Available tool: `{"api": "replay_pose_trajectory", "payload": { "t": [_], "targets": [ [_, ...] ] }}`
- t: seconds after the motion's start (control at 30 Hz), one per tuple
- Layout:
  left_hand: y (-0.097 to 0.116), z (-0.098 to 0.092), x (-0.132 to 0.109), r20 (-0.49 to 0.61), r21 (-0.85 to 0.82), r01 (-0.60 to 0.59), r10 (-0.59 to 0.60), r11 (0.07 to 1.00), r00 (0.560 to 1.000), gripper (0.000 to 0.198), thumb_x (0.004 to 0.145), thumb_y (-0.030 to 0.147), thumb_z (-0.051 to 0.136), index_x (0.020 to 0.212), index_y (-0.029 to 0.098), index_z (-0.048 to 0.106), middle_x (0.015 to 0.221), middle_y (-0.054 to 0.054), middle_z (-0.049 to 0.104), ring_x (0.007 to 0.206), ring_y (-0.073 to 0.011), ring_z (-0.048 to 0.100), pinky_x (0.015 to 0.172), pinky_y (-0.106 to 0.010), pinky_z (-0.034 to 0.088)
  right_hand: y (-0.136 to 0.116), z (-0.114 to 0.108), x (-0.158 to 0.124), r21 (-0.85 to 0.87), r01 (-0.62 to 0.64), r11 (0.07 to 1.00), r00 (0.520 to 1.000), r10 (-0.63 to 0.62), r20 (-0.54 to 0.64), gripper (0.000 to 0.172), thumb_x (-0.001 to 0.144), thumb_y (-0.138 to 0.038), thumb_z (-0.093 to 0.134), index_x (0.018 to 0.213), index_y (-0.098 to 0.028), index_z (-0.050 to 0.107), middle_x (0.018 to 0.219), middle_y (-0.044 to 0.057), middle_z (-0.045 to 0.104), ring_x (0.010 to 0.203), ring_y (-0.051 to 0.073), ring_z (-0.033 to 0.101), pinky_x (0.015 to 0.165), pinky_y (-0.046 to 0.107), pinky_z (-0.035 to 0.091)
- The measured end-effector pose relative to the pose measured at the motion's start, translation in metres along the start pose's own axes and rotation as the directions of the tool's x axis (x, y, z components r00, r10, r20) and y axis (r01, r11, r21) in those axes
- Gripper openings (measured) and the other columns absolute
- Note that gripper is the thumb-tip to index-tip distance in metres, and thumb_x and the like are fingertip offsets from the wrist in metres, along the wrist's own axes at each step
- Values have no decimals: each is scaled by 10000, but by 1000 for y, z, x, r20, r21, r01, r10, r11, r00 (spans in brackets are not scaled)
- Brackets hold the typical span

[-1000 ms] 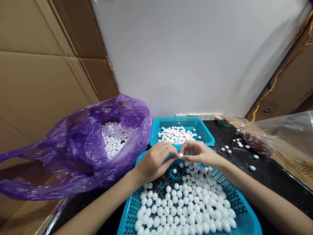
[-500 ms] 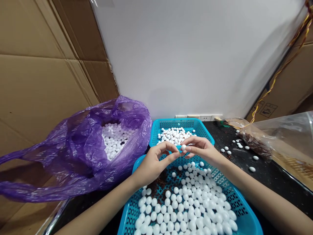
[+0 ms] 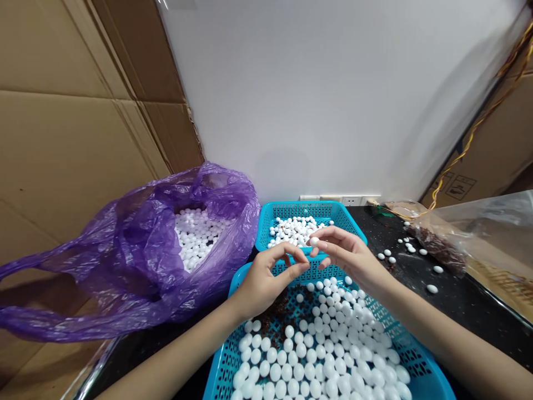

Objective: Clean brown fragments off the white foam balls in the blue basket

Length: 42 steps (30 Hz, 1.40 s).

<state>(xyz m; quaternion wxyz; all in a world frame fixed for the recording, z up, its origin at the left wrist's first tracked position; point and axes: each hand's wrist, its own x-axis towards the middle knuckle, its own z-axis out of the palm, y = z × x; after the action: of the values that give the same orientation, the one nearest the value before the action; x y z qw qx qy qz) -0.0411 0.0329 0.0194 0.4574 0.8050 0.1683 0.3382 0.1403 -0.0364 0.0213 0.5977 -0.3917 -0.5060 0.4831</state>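
My right hand point(image 3: 347, 255) pinches a small white egg-shaped ball point(image 3: 314, 242) between thumb and fingertips. Just left of it, my left hand point(image 3: 266, 278) has its thumb and index fingertips brought together; anything between them is too small to make out. Both hands hover over the back edge of a blue plastic basket point(image 3: 431, 366), which holds a great many white egg-shaped balls point(image 3: 316, 355) and some brown crumbly bits point(image 3: 275, 319). Behind the hands stands a second blue basket point(image 3: 353, 229) with more white balls and reddish-brown specks.
A purple plastic bag point(image 3: 137, 239) of white balls lies open at left. On the black tabletop point(image 3: 416, 311) to the right are several loose balls point(image 3: 432, 289) and a clear bag of brown material point(image 3: 441, 250). Cardboard point(image 3: 62, 155) and a white panel point(image 3: 300, 100) rise behind.
My right hand has lifted the white ball slightly up, away from the left fingertips. My left hand stays almost in place, its fingertips still close together.
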Motion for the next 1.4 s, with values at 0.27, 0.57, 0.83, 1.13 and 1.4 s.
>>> {"api": "replay_pose_trajectory", "payload": {
  "t": [0.27, 0.57, 0.83, 1.13, 1.4],
  "targets": [
    [0, 1, -4, -35, 1, -92, 92, 996, 995, 51, 846, 223, 599, 835, 174, 608, 832, -11, 617, 817, -128, 574, 784, -258, 450, 8, 5, -4, 64, -12, 998, 997, 7, 83, 135, 824, -303, 646, 952, -269, 674, 935, 27, 619, 867, 162, 604, 673, 255, 549],
    [2, 0, -2, -41, 1, -157, 157, 988, 987, 36, 844, 204, 604, 822, 175, 604, 818, -17, 596, 798, -130, 552, 745, -259, 439, 10, 7, -7, 49, -25, 999, 994, 19, 104, 142, 822, -304, 646, 952, -293, 701, 968, 20, 643, 861, 160, 608, 708, 281, 551],
    [4, 1, -2, -48, -43, -131, 128, 991, 991, 54, 832, 223, 616, 816, 172, 616, 806, -23, 605, 785, -132, 562, 749, -264, 469, 9, 6, -8, 48, -74, 996, 992, 68, 107, 146, 798, -335, 669, 933, -295, 707, 909, 17, 651, 842, 165, 619, 732, 300, 556],
    [5, 1, -2, -44, -94, -126, 122, 988, 992, 41, 822, 204, 625, 811, 164, 626, 807, -25, 610, 785, -128, 578, 739, -246, 491, 10, 6, -8, 62, -89, 994, 993, 84, 80, 122, 757, -327, 713, 872, -292, 729, 925, 20, 666, 810, 156, 633, 746, 302, 552],
    [6, 1, -3, -39, -94, -98, 95, 991, 995, 76, 822, 231, 625, 804, 157, 628, 803, -33, 621, 776, -134, 588, 732, -251, 504, 11, 4, -8, 37, -78, 996, 992, 74, 103, 138, 763, -317, 707, 895, -284, 730, 874, 23, 662, 791, 155, 629, 748, 314, 552]
  ]
}}
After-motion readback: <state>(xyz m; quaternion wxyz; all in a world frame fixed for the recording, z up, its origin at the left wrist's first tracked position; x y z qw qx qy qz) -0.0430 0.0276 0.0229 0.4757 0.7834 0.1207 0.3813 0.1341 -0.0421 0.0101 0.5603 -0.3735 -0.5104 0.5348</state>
